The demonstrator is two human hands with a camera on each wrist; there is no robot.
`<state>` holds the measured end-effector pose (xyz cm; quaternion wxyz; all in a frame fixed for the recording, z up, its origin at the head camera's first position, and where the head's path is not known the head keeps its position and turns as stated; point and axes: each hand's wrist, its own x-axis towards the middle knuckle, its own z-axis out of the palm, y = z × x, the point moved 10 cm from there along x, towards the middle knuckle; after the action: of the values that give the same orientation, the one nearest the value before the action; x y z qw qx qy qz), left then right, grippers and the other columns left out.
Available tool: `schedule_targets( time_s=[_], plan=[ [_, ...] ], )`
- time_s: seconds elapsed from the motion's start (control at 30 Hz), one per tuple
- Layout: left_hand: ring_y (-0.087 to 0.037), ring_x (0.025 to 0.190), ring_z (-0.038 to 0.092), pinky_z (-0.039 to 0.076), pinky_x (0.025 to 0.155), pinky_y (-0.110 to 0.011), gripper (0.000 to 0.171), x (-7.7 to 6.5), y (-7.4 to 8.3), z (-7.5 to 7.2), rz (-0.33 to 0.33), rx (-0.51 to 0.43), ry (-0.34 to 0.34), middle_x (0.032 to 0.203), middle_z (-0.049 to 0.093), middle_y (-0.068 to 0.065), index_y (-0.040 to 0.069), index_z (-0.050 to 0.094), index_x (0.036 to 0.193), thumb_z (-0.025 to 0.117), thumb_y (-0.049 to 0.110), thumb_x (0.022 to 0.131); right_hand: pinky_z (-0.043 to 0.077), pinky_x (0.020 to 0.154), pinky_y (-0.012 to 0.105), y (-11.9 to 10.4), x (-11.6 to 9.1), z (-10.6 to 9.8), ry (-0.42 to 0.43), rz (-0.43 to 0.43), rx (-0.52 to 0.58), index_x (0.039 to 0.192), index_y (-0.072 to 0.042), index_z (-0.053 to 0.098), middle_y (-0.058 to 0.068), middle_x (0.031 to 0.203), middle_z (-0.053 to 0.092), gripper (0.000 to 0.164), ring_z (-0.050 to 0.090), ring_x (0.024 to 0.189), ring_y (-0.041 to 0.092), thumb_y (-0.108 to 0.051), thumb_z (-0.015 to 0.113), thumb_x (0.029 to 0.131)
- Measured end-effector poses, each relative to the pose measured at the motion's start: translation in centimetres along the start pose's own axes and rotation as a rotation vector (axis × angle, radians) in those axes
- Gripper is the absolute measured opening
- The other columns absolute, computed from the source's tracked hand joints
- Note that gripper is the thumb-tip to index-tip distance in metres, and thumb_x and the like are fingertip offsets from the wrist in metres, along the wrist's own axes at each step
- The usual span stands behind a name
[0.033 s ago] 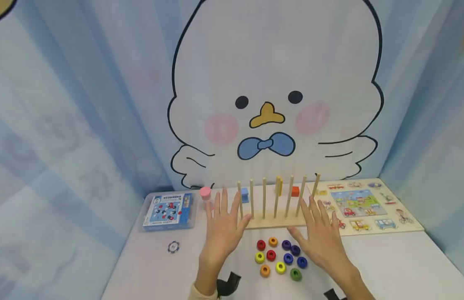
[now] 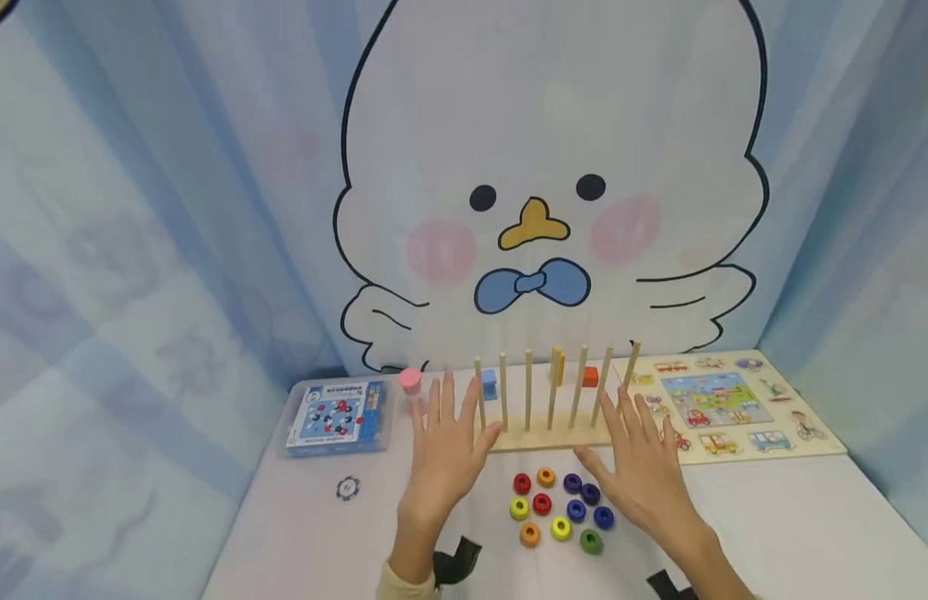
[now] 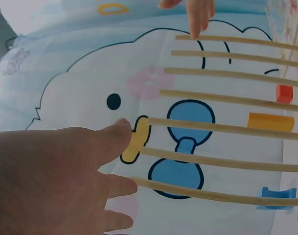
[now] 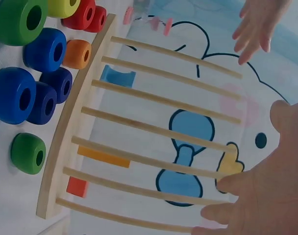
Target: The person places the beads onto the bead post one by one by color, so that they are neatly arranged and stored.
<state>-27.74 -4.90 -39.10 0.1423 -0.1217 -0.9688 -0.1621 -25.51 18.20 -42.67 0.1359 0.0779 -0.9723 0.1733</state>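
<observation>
My left hand (image 2: 445, 457) hovers with spread fingers by the left end of a wooden peg rack (image 2: 546, 440), whose several upright pegs carry nothing. Over the rack's right end, my right hand (image 2: 646, 468) is held out the same way, thumb apart. Neither hand holds anything. Between the wrists, in front of the rack, lie several loose wooden rings, among them a red ring (image 2: 519, 489), an orange ring (image 2: 530, 542), a yellow ring (image 2: 560, 535), a blue ring (image 2: 603, 524) and a green ring (image 2: 592, 549). The right wrist view shows another green ring (image 4: 22, 153), hidden in the head view.
A clear box with a molecule-picture label (image 2: 335, 417) stands at the left, near a poker chip (image 2: 347, 488) and a pink-topped object (image 2: 410, 381). Behind the rack are blue (image 2: 490, 385), yellow (image 2: 561, 368) and red (image 2: 590, 377) blocks. A vehicle puzzle board (image 2: 734, 450) lies at the right.
The head view has tilted down very slightly, so the scene sits a little higher. Both hands keep nearly the same pose, and the rings and rack have not moved.
</observation>
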Motion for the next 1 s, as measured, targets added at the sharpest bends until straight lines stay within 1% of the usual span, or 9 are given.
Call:
schedule_targets(
  time_s=[0.17, 0.27, 0.33, 0.4, 0.5, 0.6, 0.8, 0.9, 1.0],
  plan=[
    [-0.034, 0.131, 0.036, 0.028, 0.105, -0.053, 0.075, 1.3, -2.1, 0.8, -0.050, -0.074, 0.032, 0.144, 0.038, -0.020, 0.005, 0.034, 0.146, 0.046, 0.057, 0.094, 0.012, 0.106, 0.062, 1.3, 0.5, -0.7, 0.084, 0.023, 0.185, 0.148, -0.005, 0.027, 0.023, 0.149, 0.028, 0.066, 0.022, 0.136, 0.042, -0.046, 0.043, 0.099],
    [-0.032, 0.109, 0.056, 0.046, 0.087, -0.048, 0.072, 2.5, -4.0, 2.8, -0.097, -0.186, 0.032, 0.125, 0.054, -0.019, 0.002, 0.041, 0.141, 0.057, 0.052, 0.091, 0.039, 0.088, 0.054, 3.5, 1.0, 0.0, 0.093, 0.080, 0.338, 0.135, -0.002, 0.047, 0.020, 0.123, 0.053, 0.048, 0.049, 0.112, 0.038, -0.033, 0.050, 0.099],
    [-0.030, 0.096, 0.060, 0.049, 0.076, -0.046, 0.071, 2.9, -5.3, 5.0, -0.132, -0.269, -0.010, 0.115, 0.058, -0.018, 0.001, 0.044, 0.139, 0.063, 0.047, 0.088, 0.045, 0.071, 0.043, 5.1, 0.9, 1.8, 0.002, 0.137, 0.385, 0.125, -0.001, 0.056, 0.015, 0.100, 0.059, 0.039, 0.055, 0.088, 0.030, -0.028, 0.056, 0.096],
    [-0.028, 0.088, 0.060, 0.049, 0.072, -0.044, 0.070, 3.0, -6.4, 7.8, -0.167, -0.334, -0.080, 0.109, 0.059, -0.016, 0.001, 0.044, 0.138, 0.067, 0.043, 0.086, 0.040, 0.059, 0.034, 6.5, 0.5, 4.3, -0.144, 0.190, 0.418, 0.118, -0.002, 0.060, 0.008, 0.083, 0.056, 0.034, 0.050, 0.072, 0.021, -0.024, 0.062, 0.093],
    [-0.024, 0.084, 0.056, 0.047, 0.074, -0.042, 0.074, 2.5, -7.8, 12.1, -0.212, -0.385, -0.207, 0.103, 0.058, -0.014, 0.001, 0.042, 0.140, 0.071, 0.041, 0.084, 0.035, 0.054, 0.029, 7.7, -0.8, 8.0, -0.361, 0.227, 0.464, 0.117, 0.000, 0.061, 0.004, 0.072, 0.050, 0.035, 0.043, 0.061, 0.017, -0.019, 0.066, 0.088],
    [-0.021, 0.081, 0.052, 0.045, 0.074, -0.038, 0.079, 2.7, -8.6, 14.7, -0.206, -0.398, -0.292, 0.100, 0.056, -0.011, 0.001, 0.042, 0.141, 0.074, 0.041, 0.081, 0.034, 0.054, 0.027, 8.1, -1.0, 9.8, -0.445, 0.231, 0.495, 0.116, 0.000, 0.061, 0.003, 0.067, 0.051, 0.036, 0.043, 0.059, 0.016, -0.018, 0.069, 0.086],
    [-0.019, 0.077, 0.047, 0.041, 0.068, -0.033, 0.072, 2.6, -8.9, 15.8, -0.156, -0.388, -0.283, 0.095, 0.052, -0.007, 0.003, 0.050, 0.135, 0.079, 0.034, 0.078, 0.038, 0.054, 0.028, 8.0, -0.9, 9.9, -0.387, 0.190, 0.396, 0.107, -0.001, 0.065, 0.001, 0.069, 0.056, 0.036, 0.048, 0.060, 0.015, -0.031, 0.069, 0.087],
    [-0.018, 0.077, 0.047, 0.041, 0.067, -0.032, 0.069, 2.5, -8.8, 15.9, -0.137, -0.363, -0.276, 0.095, 0.052, -0.007, 0.003, 0.052, 0.134, 0.078, 0.034, 0.078, 0.036, 0.051, 0.028, 6.8, -0.3, 8.1, -0.281, 0.158, 0.306, 0.107, -0.003, 0.066, -0.001, 0.069, 0.056, 0.041, 0.046, 0.057, 0.014, -0.039, 0.067, 0.088],
    [-0.017, 0.079, 0.048, 0.042, 0.069, -0.031, 0.069, 2.6, -8.6, 16.2, -0.117, -0.344, -0.282, 0.097, 0.053, -0.006, 0.004, 0.051, 0.135, 0.076, 0.037, 0.080, 0.034, 0.047, 0.028, 3.6, 1.3, 4.8, -0.126, 0.114, 0.291, 0.109, -0.007, 0.067, -0.001, 0.065, 0.053, 0.043, 0.043, 0.052, 0.014, -0.044, 0.065, 0.088]
  ],
)
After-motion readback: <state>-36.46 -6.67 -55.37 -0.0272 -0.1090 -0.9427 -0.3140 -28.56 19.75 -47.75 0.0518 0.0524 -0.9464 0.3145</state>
